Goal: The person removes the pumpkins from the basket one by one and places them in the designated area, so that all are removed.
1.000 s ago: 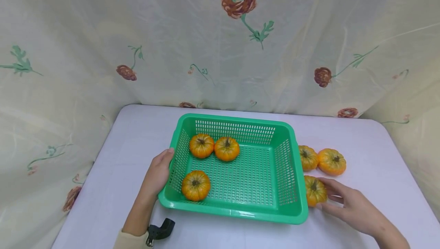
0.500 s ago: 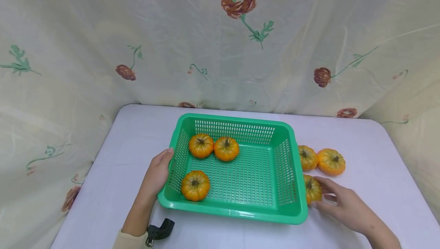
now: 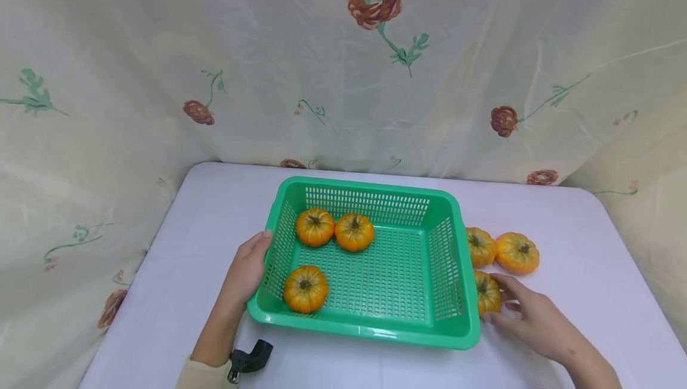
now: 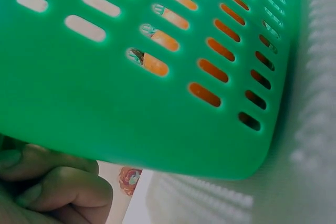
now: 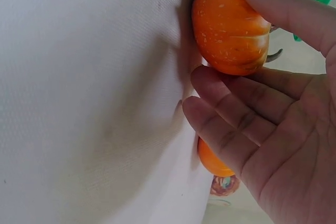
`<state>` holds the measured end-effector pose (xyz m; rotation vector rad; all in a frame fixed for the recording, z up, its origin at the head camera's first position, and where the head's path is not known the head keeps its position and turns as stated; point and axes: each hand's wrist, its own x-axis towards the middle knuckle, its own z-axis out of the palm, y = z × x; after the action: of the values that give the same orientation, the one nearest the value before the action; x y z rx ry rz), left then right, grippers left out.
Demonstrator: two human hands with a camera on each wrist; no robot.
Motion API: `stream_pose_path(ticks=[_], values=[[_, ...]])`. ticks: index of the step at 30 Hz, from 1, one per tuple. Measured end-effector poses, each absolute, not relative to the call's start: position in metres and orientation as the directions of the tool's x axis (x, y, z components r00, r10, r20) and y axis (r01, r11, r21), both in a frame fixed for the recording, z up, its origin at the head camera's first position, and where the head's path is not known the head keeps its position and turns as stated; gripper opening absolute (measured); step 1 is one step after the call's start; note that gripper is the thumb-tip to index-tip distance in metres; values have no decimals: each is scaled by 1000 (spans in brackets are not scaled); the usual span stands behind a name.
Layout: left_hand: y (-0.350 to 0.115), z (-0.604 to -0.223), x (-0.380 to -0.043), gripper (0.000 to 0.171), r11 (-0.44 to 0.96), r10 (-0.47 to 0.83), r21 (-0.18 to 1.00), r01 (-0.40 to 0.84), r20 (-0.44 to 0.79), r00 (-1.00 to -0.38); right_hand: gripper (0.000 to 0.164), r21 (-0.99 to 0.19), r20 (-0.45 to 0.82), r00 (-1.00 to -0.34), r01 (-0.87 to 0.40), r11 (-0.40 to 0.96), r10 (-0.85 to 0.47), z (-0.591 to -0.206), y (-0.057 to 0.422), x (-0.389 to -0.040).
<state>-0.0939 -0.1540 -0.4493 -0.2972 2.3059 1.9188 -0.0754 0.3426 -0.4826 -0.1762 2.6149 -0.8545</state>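
A green plastic basket (image 3: 376, 287) with slotted walls holds three small orange pumpkins, among them one near the front left (image 3: 305, 289). My left hand (image 3: 248, 269) grips the basket's left rim; in the left wrist view its fingers (image 4: 73, 187) are curled below the green wall. Just outside the right wall sits another pumpkin (image 3: 487, 293), partly hidden by the rim. My right hand (image 3: 531, 320) holds this pumpkin between thumb and fingers. In the right wrist view the thumb lies against the orange skin (image 5: 226, 24), with the fingers on the opposite side and the lower ones extended beside it.
Behind the right hand lie two more pumpkins, one beside the basket wall (image 3: 480, 247) and one farther right (image 3: 517, 253). A white cloth covers the table (image 3: 214, 210). A flowered curtain (image 3: 429, 108) hangs behind it. A black wrist device (image 3: 251, 358) sits at the left wrist.
My right hand has shifted left and slightly away from me, bringing its pumpkin closer to the basket's right wall. The left hand and basket have stayed in place.
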Motion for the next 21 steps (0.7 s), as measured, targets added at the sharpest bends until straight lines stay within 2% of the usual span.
stream_pose_path(ticks=[21], values=[[-154, -446, -93, 54, 199, -69, 954, -224, -214, -974, 86, -573, -271, -939, -19, 820, -211, -480, 344, -72]])
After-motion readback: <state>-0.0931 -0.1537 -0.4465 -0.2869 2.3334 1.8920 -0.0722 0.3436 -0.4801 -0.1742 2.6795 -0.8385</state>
